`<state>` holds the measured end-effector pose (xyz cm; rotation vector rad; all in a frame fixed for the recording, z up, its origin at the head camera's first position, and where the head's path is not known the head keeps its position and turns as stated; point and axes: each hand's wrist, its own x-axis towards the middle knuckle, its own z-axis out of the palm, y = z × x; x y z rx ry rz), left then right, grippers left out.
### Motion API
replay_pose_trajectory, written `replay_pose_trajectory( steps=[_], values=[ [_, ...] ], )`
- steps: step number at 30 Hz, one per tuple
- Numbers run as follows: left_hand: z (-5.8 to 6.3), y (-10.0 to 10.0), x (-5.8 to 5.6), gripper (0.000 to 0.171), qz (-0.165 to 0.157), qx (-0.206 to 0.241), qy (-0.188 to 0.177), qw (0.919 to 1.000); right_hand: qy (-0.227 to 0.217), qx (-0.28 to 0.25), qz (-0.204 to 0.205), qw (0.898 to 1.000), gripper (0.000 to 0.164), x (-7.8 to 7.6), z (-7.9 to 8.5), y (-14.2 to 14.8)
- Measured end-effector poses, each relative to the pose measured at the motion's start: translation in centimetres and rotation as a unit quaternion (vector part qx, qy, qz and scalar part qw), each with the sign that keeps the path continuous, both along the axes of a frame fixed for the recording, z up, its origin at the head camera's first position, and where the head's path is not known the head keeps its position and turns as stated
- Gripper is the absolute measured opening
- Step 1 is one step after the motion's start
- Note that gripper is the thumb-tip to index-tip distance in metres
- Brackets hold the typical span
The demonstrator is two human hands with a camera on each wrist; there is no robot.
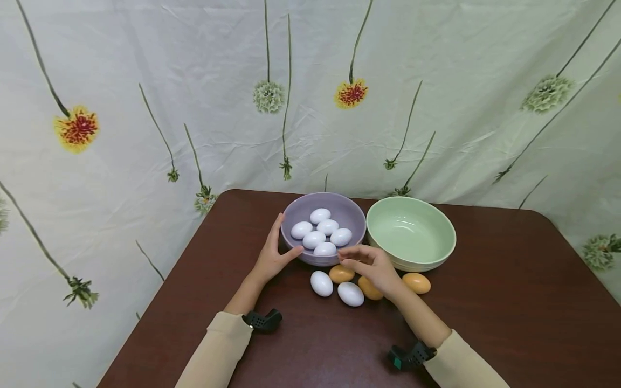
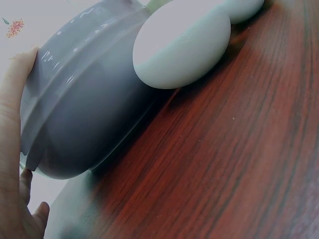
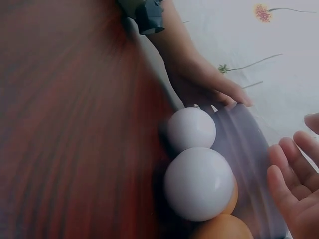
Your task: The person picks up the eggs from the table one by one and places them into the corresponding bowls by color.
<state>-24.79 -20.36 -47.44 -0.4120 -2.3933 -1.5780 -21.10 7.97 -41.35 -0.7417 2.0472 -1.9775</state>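
A purple bowl (image 1: 356, 215) holds several white eggs (image 1: 314, 240). My left hand (image 1: 271, 256) rests against its left side, the thumb at the front rim and the other fingers spread along the outer wall. At the bowl's front right rim, my right hand (image 1: 371, 264) hovers with loosely bent fingers and nothing in them. Two white eggs, one on the left (image 1: 322, 283) and one on the right (image 1: 351, 294), lie on the table before the bowl. Beside them are a brown egg (image 1: 342, 273) and another brown egg (image 1: 370, 288), partly hidden by my right hand.
A light green bowl (image 1: 412, 231) with nothing in it stands right of the purple one. In front of it lies a third brown egg (image 1: 416, 283). The dark wooden table (image 1: 509, 302) backs onto a flower-patterned cloth (image 1: 218, 64).
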Motion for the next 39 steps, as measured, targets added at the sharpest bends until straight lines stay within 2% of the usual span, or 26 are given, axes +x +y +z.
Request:
replay_pose_trajectory(
  steps=[4,8,11,14,15,18,21,22,25,30,39],
  values=[
    [0.3,0.1,0.1,0.093,0.001,-0.004,-0.010,0.9999,0.002,0.013,0.008,1.000,0.031,0.5,-0.2,0.3],
    [2.3,0.5,1.2,0.092,-0.007,0.000,-0.020,0.9998,-0.006,0.040,0.012,0.999,0.032,1.0,-0.5,0.6],
    [3.6,0.8,2.0,0.093,-0.011,-0.001,-0.023,0.9997,0.005,0.064,0.011,0.998,0.032,1.3,-0.7,0.9],
    [3.8,0.9,2.1,0.092,-0.011,-0.001,-0.024,0.9996,0.020,0.083,0.009,0.996,0.032,1.5,-0.9,1.2],
    [3.3,0.7,1.8,0.093,-0.010,-0.001,-0.020,0.9997,0.025,0.088,0.009,0.996,0.031,1.5,-1.0,1.2],
    [3.2,0.7,1.8,0.091,-0.010,0.000,-0.023,0.9997,0.036,0.097,0.009,0.995,0.031,1.7,-1.2,1.4],
    [1.7,0.3,0.9,0.092,-0.007,-0.004,-0.017,0.9998,0.053,0.105,0.007,0.993,0.029,1.9,-1.4,1.5],
    [1.7,0.4,0.9,0.092,-0.006,-0.005,-0.020,0.9998,0.057,0.109,0.006,0.992,0.029,2.0,-1.5,1.5],
    [0.2,0.0,0.0,0.094,-0.003,-0.005,-0.011,0.9999,0.066,0.124,-0.002,0.990,0.028,2.4,-1.6,1.6],
    [0.0,-0.1,-0.1,0.095,-0.002,-0.001,-0.006,1.0000,0.075,0.145,-0.011,0.987,0.029,2.9,-1.6,1.7],
    [0.0,0.0,-0.1,0.096,-0.001,0.002,-0.004,1.0000,0.081,0.151,-0.016,0.985,0.029,3.4,-1.1,1.8]
  ],
)
